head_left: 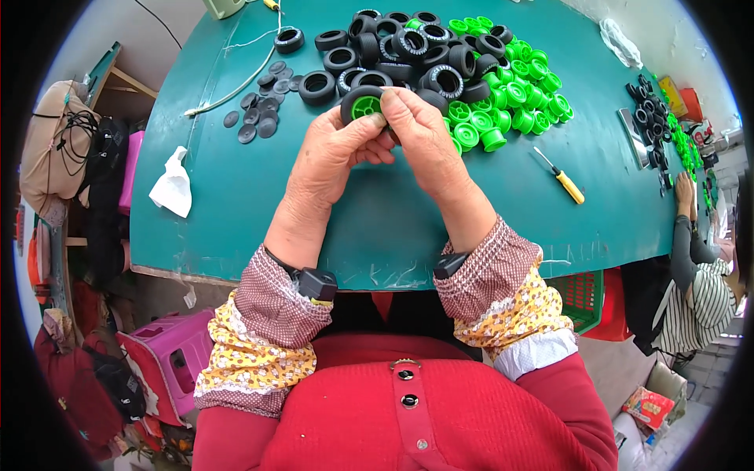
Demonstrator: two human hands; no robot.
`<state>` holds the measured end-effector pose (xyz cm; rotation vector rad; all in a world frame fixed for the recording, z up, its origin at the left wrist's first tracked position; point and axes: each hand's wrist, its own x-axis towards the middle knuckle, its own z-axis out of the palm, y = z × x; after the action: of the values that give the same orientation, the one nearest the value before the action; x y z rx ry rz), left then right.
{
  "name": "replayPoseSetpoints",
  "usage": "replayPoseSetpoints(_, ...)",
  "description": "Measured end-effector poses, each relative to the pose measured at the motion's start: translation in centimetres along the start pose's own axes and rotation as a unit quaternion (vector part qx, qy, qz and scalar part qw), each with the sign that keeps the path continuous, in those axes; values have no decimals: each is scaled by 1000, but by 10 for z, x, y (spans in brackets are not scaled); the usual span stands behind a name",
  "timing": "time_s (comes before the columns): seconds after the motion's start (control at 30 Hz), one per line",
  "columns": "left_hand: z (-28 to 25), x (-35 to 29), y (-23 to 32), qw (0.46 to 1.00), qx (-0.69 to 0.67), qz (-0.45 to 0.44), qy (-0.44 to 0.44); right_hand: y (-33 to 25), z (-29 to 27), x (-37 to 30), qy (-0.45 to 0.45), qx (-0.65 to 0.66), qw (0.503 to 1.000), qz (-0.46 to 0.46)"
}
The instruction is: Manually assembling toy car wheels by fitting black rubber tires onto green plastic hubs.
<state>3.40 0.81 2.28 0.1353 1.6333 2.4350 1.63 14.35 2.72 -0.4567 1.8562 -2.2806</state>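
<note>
Both hands are raised over the green table (pixel 377 220), closed on one toy wheel (pixel 367 104), a black tire with a bright green rim inside it. My left hand (pixel 334 149) grips its near edge, the thumb lying along the tire. On the wheel's right side, my right hand (pixel 428 141) pinches it between thumb and fingers. Right behind them lies a heap of loose black tires (pixel 408 47). Green wheel rims (pixel 514 90) are piled to the right of it. Several flat black discs (pixel 263 106) lie left of the tires.
A yellow-handled screwdriver (pixel 569 187) lies on the right of the table, a crumpled white tissue (pixel 173 184) on the left. A white cable (pixel 236 90) runs across the far left. Another person in a striped top (pixel 699 306) sits at the right, near more wheel parts (pixel 652 118).
</note>
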Motion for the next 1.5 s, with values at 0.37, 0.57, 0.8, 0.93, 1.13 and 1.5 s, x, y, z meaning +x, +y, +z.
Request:
replayPoseSetpoints(0.37, 8, 1, -6, 1000, 11, 27, -1, 19, 4, 3, 63, -8, 997, -50)
replayPoseSetpoints(0.57, 8, 3, -6, 999, 44, 22, 11, 15, 2, 2, 83, 40, 996, -1)
replayPoseSetpoints(0.8, 4, 2, 0, 991, 132, 13, 15, 9, -4, 4, -39, 135, 990, 22)
replayPoseSetpoints(0.93, 8, 1, -2, 990, 142, 13, 4, 11, -8, 6, -53, 129, 990, 29)
replayPoseSetpoints(1.13, 11, 1, -1, 993, 118, 24, -16, 6, -6, 2, -16, 131, 990, 56)
replayPoseSetpoints(1.5, 4, 1, 4, 998, 64, 9, 29, 7, -10, 5, -55, 124, 990, 36)
